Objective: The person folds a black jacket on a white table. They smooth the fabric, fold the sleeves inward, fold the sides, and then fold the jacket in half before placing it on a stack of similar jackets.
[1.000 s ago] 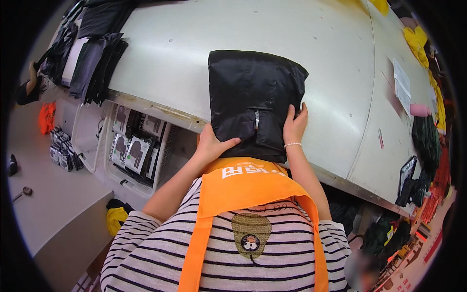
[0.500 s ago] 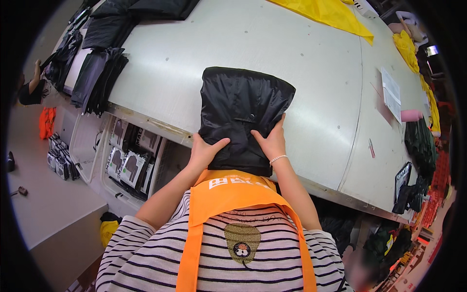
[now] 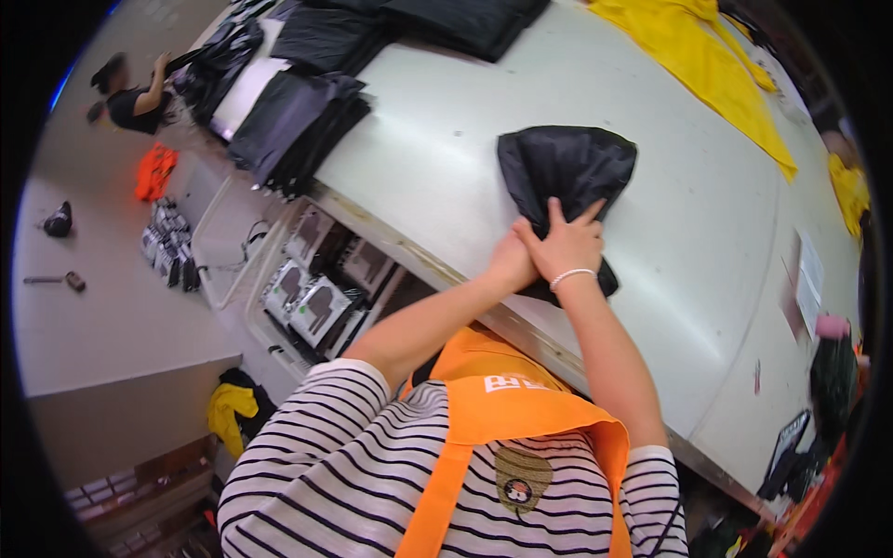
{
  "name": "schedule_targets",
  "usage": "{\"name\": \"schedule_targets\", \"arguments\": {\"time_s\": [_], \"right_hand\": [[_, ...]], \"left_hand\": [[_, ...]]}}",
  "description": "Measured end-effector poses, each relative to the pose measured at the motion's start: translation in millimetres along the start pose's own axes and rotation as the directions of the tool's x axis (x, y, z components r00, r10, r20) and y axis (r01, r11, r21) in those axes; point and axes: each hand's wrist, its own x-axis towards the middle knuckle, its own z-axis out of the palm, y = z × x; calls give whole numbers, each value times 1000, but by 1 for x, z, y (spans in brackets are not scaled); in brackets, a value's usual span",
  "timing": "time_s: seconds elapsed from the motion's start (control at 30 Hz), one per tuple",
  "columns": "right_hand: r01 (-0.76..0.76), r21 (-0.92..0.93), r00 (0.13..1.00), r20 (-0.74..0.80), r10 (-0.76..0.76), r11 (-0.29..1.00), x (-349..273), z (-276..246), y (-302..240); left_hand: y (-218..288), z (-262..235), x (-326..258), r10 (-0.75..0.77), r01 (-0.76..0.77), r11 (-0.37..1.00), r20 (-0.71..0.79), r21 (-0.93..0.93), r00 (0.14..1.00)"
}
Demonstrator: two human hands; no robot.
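Note:
A folded black garment [image 3: 569, 163] of thin, shiny fabric lies on the pale table [image 3: 446, 195] in front of me, fanned wide at its far end and gathered toward my hands. My right hand [image 3: 569, 246], with a beaded bracelet at the wrist, presses down on its near part with the fingers spread. Close against it, my left hand [image 3: 513, 260] touches the garment's near left edge. The left fingers are partly covered by the right hand and the cloth.
Stacks of folded black garments [image 3: 293, 126] sit at the table's left end. Yellow fabric [image 3: 716, 74] is spread at the far side. Below the edge, a crate holds packaged items [image 3: 321, 312]. A pink roll [image 3: 832, 325] and paper [image 3: 809, 270] lie right. Another person [image 3: 139, 107] stands far left.
The garment has moved away from my body, farther onto the table, and is bunched narrower. My hands have come from its two sides to meet on its near part. The view has swung left.

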Motion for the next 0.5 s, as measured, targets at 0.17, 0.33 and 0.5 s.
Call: {"name": "schedule_targets", "arguments": {"time_s": [0.17, 0.33, 0.5], "right_hand": [[30, -296, 981, 190, 28, 955, 29, 1, -37], [142, -445, 990, 55, -131, 884, 23, 29, -61], [155, -410, 988, 46, -150, 899, 21, 27, -59]], "left_hand": [[-25, -5, -26, 451, -465, 865, -118, -187, 885], [-59, -138, 6, 33, -1, 997, 411, -78, 911], [-217, -330, 93, 218, 250, 717, -549, 651, 807]]}}
